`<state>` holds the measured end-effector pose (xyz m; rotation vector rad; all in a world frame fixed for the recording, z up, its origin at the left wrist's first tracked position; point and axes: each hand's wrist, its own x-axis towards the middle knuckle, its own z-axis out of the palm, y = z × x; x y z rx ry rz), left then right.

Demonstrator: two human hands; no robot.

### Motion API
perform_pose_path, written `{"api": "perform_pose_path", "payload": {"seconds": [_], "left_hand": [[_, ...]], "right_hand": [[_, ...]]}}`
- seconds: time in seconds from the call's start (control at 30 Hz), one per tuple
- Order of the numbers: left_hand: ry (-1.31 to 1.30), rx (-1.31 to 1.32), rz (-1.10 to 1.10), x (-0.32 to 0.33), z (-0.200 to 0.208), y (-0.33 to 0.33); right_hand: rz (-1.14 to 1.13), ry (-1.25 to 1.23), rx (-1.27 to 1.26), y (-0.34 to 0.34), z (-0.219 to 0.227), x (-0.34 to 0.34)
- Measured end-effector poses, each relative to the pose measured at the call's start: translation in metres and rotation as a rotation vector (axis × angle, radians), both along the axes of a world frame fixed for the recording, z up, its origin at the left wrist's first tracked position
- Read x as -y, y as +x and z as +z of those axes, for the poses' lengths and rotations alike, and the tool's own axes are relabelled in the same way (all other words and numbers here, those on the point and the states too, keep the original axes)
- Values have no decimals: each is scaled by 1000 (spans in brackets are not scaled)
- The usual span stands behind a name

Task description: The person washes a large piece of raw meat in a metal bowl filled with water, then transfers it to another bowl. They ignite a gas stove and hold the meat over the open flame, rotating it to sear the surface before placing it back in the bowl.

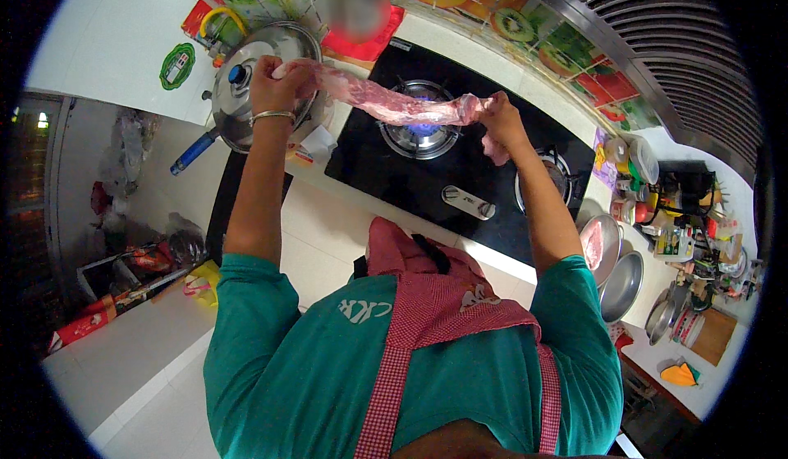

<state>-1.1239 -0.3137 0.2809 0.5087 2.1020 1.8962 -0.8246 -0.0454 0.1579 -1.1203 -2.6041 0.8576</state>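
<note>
A long strip of raw meat (394, 102), pink with pale fat, is stretched between my two hands above the stove. Its left end is gripped by my left hand (277, 90), beside the lidded steel pan. My right hand (502, 120) is closed round the other end, and a short flap of meat hangs below it. Under the strip, a blue flame burns on the left gas burner (421, 143) of the black glass hob (361, 149). The meat hangs over the flame; how far above it I cannot tell.
The steel pan (246, 65) with a blue handle (193, 154) stands left of the hob. A second burner (546, 182) sits to the right, partly behind my right arm. Metal bowls (621, 283), one with a piece of meat, stand at the right. A range hood (648, 32) overhangs the upper right.
</note>
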Motion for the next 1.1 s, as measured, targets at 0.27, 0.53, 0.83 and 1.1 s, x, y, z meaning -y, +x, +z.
{"api": "perform_pose_path", "payload": {"seconds": [0.27,0.53,0.83,1.1], "left_hand": [[-23,-14,22,2,7,-3],[121,81,19,5,14,-10],[94,-17,62,13,7,-29],[145,3,10,16,29,-18]], "right_hand": [[-125,-236,-59,0,-16,-6],[-71,-260,-66,-2,-13,-3],[-76,-405,-163,-8,-23,-5],[-168,-1050,-299,-22,6,12]]}}
